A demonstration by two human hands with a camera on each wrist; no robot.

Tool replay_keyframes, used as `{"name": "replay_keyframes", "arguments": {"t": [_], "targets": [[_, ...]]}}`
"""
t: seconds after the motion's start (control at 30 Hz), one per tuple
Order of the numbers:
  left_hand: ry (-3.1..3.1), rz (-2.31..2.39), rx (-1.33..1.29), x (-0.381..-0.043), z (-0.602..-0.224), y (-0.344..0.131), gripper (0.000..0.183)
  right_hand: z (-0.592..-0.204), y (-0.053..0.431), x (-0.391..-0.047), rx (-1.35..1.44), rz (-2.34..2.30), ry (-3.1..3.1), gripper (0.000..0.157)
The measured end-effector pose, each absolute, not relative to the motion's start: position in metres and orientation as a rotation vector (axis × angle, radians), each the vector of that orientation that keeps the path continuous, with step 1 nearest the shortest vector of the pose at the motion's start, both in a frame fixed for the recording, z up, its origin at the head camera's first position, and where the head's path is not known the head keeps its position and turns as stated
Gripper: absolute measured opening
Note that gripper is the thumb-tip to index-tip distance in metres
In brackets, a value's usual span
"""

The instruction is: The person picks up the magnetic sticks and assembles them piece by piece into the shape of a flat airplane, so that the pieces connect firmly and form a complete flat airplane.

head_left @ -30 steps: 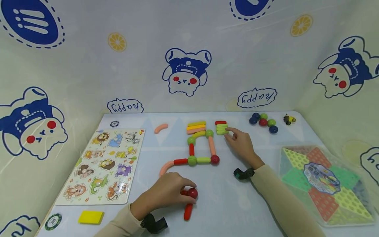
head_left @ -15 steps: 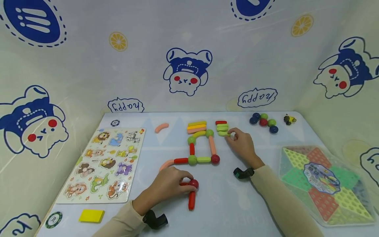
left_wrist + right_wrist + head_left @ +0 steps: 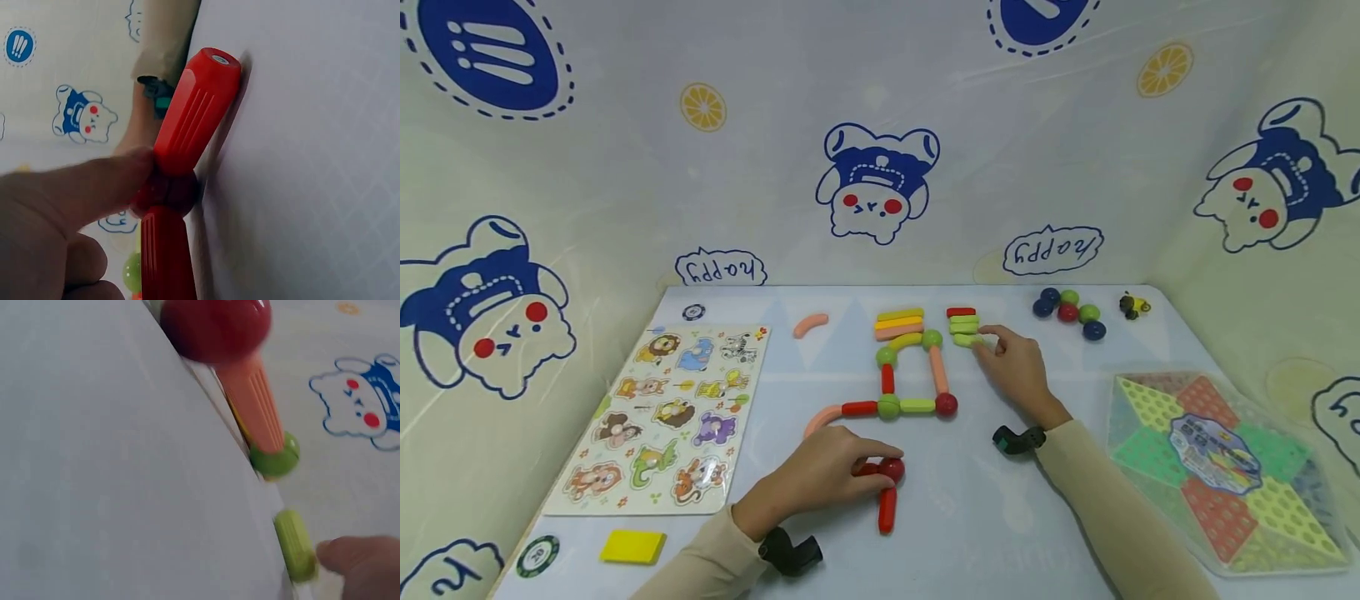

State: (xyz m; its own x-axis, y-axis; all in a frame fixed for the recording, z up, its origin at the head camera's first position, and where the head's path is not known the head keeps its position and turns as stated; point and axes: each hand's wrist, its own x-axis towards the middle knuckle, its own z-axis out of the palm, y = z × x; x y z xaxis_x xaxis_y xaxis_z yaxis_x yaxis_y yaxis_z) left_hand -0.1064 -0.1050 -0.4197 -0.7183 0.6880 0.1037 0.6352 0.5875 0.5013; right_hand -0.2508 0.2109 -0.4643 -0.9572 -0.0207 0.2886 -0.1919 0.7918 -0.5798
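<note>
My left hand [image 3: 823,471] pinches a red ball [image 3: 892,470] joined to two red magnetic sticks. One stick [image 3: 197,112] shows a metal disc in its end; the other is partly covered by the fingers in the head view. Farther back, my right hand [image 3: 1015,367] has thumb and forefinger at the right end of a light green stick [image 3: 967,341], the nearest of a small stack. Between the hands lies a figure of sticks and balls: a closed frame with a green ball [image 3: 888,407], a red ball [image 3: 215,328] and a pink stick [image 3: 253,403].
An animal puzzle board [image 3: 662,425] lies left, with a yellow block [image 3: 632,547] in front. Loose balls [image 3: 1067,312] and a toy bee [image 3: 1133,305] sit at the back right. A clear-lidded box [image 3: 1217,467] is at right. Yellow sticks [image 3: 899,319] lie behind the frame.
My left hand has carried the red ball and sticks a little away from me, and the lower stick has swung round. The right hand has slid the nearest green stick slightly off its stack.
</note>
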Motion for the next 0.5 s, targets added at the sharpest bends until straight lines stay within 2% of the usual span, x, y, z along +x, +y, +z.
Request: {"name": "replay_keyframes", "arguments": {"t": [0.13, 0.27, 0.5], "targets": [[2.692, 0.818, 1.121, -0.107, -0.422, -0.107, 0.035, -0.457, 0.227, -0.255, -0.088, 1.006, -2.679, 0.045], [2.679, 0.83, 1.108, -0.108, -0.423, -0.107, 0.035, -0.451, 0.253, -0.26, -0.401, 1.074, -2.54, 0.045], [2.65, 0.901, 1.093, -0.108, -0.423, -0.109, 0.034, -0.425, 0.285, -0.26, -0.525, 1.001, -2.538, 0.046]]}}
